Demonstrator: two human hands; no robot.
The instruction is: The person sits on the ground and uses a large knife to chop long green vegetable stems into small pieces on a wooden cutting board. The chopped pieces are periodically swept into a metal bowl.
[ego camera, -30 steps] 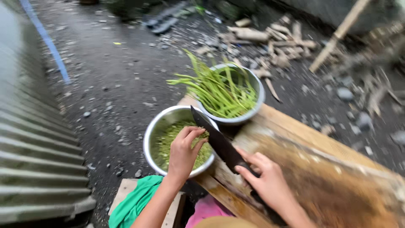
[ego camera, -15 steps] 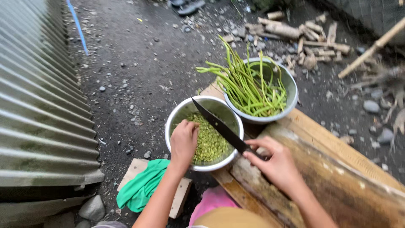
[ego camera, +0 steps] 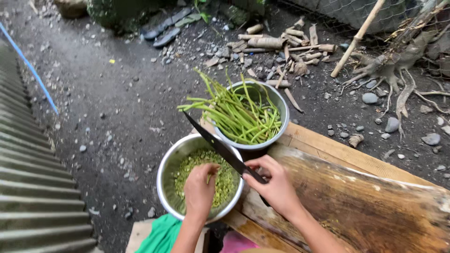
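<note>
My right hand [ego camera: 275, 186] grips the handle of a dark long-bladed knife [ego camera: 216, 144], whose blade slants up and left across a steel bowl [ego camera: 167, 174] of chopped green bits. My left hand [ego camera: 199, 190] reaches down into that bowl, fingers resting on the chopped greens [ego camera: 226, 183]. Just beyond stands a second steel bowl [ego camera: 280, 106] heaped with long green stalks [ego camera: 234, 115] that stick out over its left rim. Both bowls sit by the left end of a worn wooden board [ego camera: 361, 201].
Corrugated metal sheeting [ego camera: 33, 187] runs along the left. Dark gravel ground [ego camera: 108, 103] lies beyond the bowls, with cut wood pieces [ego camera: 276, 43], stones and roots [ego camera: 393, 75] at the back right. A green cloth [ego camera: 159, 236] lies on a small plank below the bowl.
The view has shifted; both bowls now sit lower and more central. My left hand stays in the chopped greens, and my right hand still holds the knife over the bowl.
</note>
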